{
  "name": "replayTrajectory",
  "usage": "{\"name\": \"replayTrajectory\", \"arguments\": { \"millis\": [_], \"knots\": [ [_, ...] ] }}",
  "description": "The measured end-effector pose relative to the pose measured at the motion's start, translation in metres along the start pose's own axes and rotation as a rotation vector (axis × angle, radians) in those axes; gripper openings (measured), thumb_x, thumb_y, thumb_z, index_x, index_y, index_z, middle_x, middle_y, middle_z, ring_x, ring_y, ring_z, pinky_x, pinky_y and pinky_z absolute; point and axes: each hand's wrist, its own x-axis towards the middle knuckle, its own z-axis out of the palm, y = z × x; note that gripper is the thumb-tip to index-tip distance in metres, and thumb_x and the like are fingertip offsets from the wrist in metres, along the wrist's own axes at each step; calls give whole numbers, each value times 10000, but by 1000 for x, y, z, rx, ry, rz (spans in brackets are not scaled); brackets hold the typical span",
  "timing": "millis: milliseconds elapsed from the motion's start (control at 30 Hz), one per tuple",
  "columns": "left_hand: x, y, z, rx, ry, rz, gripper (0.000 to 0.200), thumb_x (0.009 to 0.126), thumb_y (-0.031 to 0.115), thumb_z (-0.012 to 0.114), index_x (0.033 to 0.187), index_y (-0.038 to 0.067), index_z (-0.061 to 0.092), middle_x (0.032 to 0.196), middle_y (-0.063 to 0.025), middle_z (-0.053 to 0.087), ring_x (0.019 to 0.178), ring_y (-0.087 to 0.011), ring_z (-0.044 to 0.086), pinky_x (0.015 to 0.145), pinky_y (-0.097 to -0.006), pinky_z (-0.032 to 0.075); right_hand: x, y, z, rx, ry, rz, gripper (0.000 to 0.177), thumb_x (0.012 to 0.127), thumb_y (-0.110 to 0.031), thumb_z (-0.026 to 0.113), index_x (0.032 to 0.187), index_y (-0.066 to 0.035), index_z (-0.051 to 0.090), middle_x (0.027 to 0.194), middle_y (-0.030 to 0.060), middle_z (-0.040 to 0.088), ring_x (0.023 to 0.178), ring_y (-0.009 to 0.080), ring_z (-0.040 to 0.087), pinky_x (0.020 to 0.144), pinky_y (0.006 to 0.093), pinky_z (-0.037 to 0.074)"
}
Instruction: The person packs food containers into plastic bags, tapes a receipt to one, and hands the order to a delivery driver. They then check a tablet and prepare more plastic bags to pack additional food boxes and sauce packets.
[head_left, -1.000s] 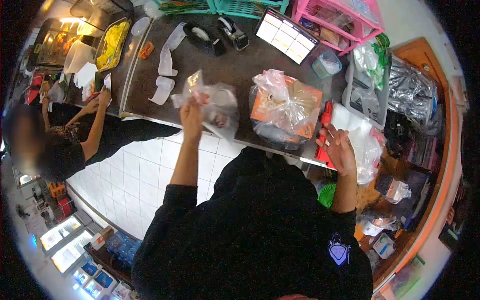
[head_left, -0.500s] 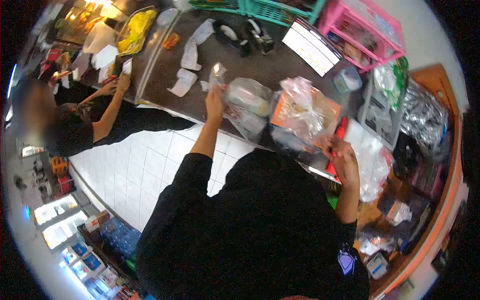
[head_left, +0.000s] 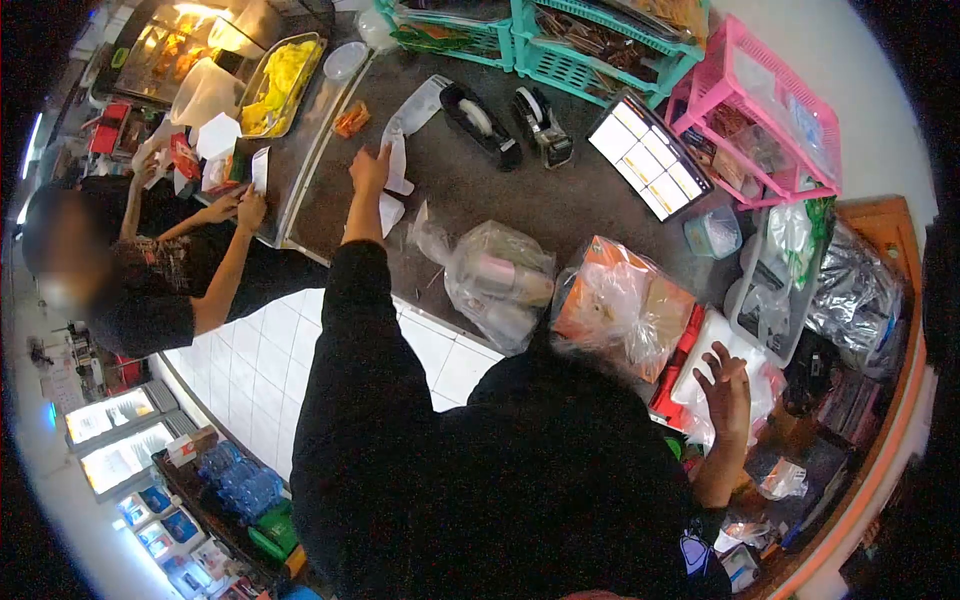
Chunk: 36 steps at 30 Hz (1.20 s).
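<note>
Above left of the frame's middle, the person's left hand is at a long white paper strip; I can't tell if its fingers have hold of it. Toward the lower right, the right hand is empty, fingers loosely open. A clear bag sits mid-frame, beside an orange box.

White tiled floor; dark countertop; pale wall upper right; warm light upper left.
</note>
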Motion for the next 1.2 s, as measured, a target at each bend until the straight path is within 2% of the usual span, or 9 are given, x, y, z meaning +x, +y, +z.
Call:
{"name": "replayTrajectory", "arguments": {
  "millis": [200,300,467,600,733,800,933,1100,1200],
  "knots": [
    [66,30,10,221,-159,-261,790,909,579,594,1410,-22,486,1382,-286,544,1304,-417,518,1082,-473,414,17,-26,0,22,52,20,354,979,-464,593,819,-152,540,1422,82,495,1266,262,496,1028,510,441],
    [57,-33,-28,1,-752,-362,678,888,559,622,1306,25,608,1282,-246,633,1162,-385,632,931,-461,523,1,-13,-33,49,36,-10,321,985,-465,577,875,-163,588,1460,93,460,1295,271,469,1051,533,423],
    [-76,-2,-74,544,-481,98,658,751,591,770,1104,39,722,1219,-176,678,1106,-349,656,869,-488,536,9,5,-49,112,34,32,306,1002,-485,539,982,-187,604,1506,111,415,1312,290,458,1075,543,395],
    [-110,-32,-78,374,21,346,545,745,483,817,1025,22,741,1165,-125,676,1054,-350,641,863,-469,532,38,-14,-29,29,-38,-21,412,993,-503,542,1193,-145,588,1515,163,416,1324,319,456,1066,550,404],
    [-161,57,-135,74,11,472,407,835,354,778,964,-30,737,1122,-128,657,976,-303,648,863,-407,518,32,-39,22,65,-140,-90,389,963,-504,593,795,-154,562,1409,109,491,1295,273,481,1045,506,442],
    [-216,139,-169,-187,11,583,386,844,322,780,957,-43,724,1112,-117,652,968,-277,650,858,-383,515,21,-27,32,203,-229,-120,375,952,-444,646,768,-127,566,1424,153,491,1300,305,499,1047,520,444],
    [-337,245,-176,-1263,-556,536,411,859,279,774,1138,-6,675,1234,-132,590,1165,-258,595,982,-382,477,-12,-11,45,257,-350,-144,460,949,-538,598,730,-139,532,1373,126,508,1263,283,508,1025,502,451],
    [-459,316,-128,-1181,-314,1281,522,739,424,850,1099,68,723,1369,-189,475,1379,-376,367,1129,-476,284,-66,-11,6,288,-273,-255,486,962,-574,541,721,-153,518,1356,110,486,1279,284,481,1039,510,443],
    [-492,266,-67,-642,-390,1298,387,749,350,848,975,49,758,1291,-159,520,1252,-349,467,1033,-449,358,-96,-5,-28,299,-179,-321,514,951,-607,524,717,-150,510,1344,106,488,1275,274,483,1028,505,457]
  ]
}}
